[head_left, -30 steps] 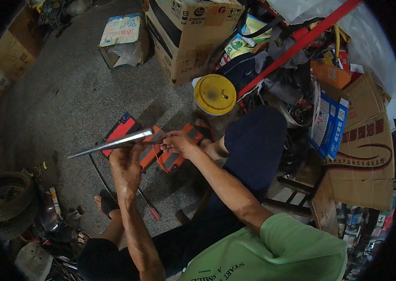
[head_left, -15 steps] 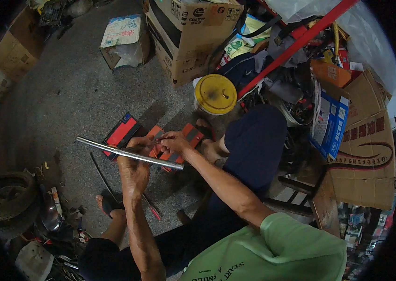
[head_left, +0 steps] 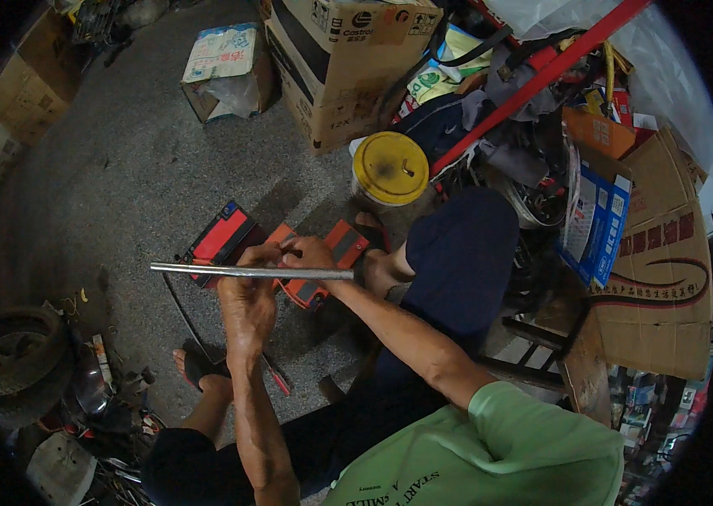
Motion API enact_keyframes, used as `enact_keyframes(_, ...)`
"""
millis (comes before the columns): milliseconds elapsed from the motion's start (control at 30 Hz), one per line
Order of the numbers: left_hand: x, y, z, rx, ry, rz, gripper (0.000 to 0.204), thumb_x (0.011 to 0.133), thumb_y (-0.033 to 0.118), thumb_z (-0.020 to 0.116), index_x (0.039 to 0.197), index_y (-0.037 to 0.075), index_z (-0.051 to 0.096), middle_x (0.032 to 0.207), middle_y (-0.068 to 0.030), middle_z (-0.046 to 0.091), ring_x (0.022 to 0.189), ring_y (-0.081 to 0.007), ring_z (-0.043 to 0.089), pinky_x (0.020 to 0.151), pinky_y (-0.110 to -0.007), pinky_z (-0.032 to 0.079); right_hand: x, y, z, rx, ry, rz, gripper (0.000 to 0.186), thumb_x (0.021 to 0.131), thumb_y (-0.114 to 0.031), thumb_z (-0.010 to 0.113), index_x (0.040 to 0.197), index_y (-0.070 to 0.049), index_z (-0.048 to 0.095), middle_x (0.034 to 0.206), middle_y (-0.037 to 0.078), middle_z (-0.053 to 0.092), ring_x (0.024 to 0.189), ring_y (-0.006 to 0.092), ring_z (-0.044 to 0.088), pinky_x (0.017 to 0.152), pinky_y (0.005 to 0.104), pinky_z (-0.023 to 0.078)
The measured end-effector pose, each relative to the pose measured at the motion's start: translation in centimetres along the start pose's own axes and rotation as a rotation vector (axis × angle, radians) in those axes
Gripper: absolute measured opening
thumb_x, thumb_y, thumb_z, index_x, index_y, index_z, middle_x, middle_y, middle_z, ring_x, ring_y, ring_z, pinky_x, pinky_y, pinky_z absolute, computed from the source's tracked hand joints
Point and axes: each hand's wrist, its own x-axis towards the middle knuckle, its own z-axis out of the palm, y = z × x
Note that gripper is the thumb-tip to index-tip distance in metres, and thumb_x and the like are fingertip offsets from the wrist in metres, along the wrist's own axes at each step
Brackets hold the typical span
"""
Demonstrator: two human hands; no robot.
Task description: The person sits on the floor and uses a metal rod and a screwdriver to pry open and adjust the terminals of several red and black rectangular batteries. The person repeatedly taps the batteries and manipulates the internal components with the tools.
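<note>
A long grey metal rod (head_left: pixel 205 270) lies level across the view, above the concrete floor. My left hand (head_left: pixel 247 295) grips it near its middle from below. My right hand (head_left: pixel 310 253) closes on the rod just to the right, fingers curled over its top. Under the hands lie several red and black flat packs (head_left: pixel 222 236) on the floor. The rod's right end stops near my raised knee (head_left: pixel 458 253).
A yellow-lidded can (head_left: pixel 388 169) stands beyond the hands. Cardboard boxes (head_left: pixel 331 59) sit at the back, more cardboard (head_left: pixel 651 278) and a blue box at right. A slanted red bar (head_left: pixel 542 76) crosses top right. An old tyre (head_left: pixel 11 363) and small tools lie at left.
The rod has swung from tilted, left end down then left end up, to level. Both hands stayed on it and shifted slightly.
</note>
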Motion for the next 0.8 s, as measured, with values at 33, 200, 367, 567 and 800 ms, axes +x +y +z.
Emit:
enact_keyframes(33,-0.2,0.1,-0.2,0.001,-0.003,0.001,0.030,0.086,-0.018,0.050,0.108,-0.005,0.066,0.113,-0.0122,0.068,0.108,-0.0203,0.064,0.098,-0.035,0.050,-0.4,-0.9,0.4,-0.070,0.001,-0.048,0.035,0.082,-0.029,0.065,0.104,-0.004,0.073,0.095,0.017,0.072,0.087,0.0293,0.070,0.079,0.0419,0.054)
enact_keyframes(200,-0.4,1.7,0.1,0.030,0.026,0.019,0.025,0.089,-0.017,0.056,0.108,-0.002,0.065,0.098,-0.0080,0.071,0.097,-0.0147,0.066,0.088,-0.031,0.054,-1.6,-3.7,0.4,-0.330,0.026,-0.165,0.033,0.085,-0.029,0.066,0.109,-0.007,0.072,0.097,0.016,0.071,0.092,0.0331,0.068,0.080,0.0447,0.053)
enact_keyframes(367,-0.7,1.3,-0.8,-0.023,-0.006,0.005,0.024,0.093,-0.012,0.054,0.111,-0.003,0.066,0.110,-0.0094,0.069,0.106,-0.0180,0.065,0.096,-0.034,0.051,-1.8,-4.6,0.6,-0.300,-0.004,-0.182,0.027,0.089,-0.026,0.063,0.109,-0.008,0.071,0.099,0.016,0.069,0.095,0.0332,0.067,0.082,0.0456,0.052)
enact_keyframes(567,-0.6,2.6,-0.9,-0.124,0.023,0.007,0.020,0.096,-0.007,0.056,0.111,-0.001,0.067,0.110,-0.0087,0.069,0.103,-0.0158,0.065,0.093,-0.033,0.051,-1.2,-1.7,1.2,-0.237,0.068,-0.221,0.030,0.085,-0.020,0.068,0.112,-0.008,0.069,0.103,0.016,0.069,0.098,0.0346,0.066,0.083,0.0458,0.052)
enact_keyframes(800,-1.5,4.8,0.4,-0.049,0.009,0.009,0.028,0.088,-0.016,0.055,0.109,0.000,0.064,0.101,-0.0073,0.068,0.093,-0.0164,0.065,0.082,-0.029,0.051,-1.8,-6.3,-8.0,-0.236,-0.020,-0.013,0.043,0.082,-0.023,0.075,0.119,-0.002,0.068,0.102,0.018,0.072,0.093,0.0323,0.070,0.084,0.0405,0.055)
